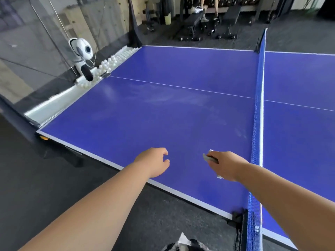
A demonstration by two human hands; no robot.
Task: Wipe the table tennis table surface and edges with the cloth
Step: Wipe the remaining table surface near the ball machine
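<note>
A single wide-angle head view is given, aimed forward and down from the table's long side beside the net; its far corner is seen at upper left.

A gym or sports training room: a blue table tennis table with its net, a white ball-feeding machine (a heap of white balls beside it) at the table's end, weight benches behind, dark speckled floor

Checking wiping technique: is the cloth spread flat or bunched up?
Bunched: the right hand grips the cloth, only small bits showing.
</note>
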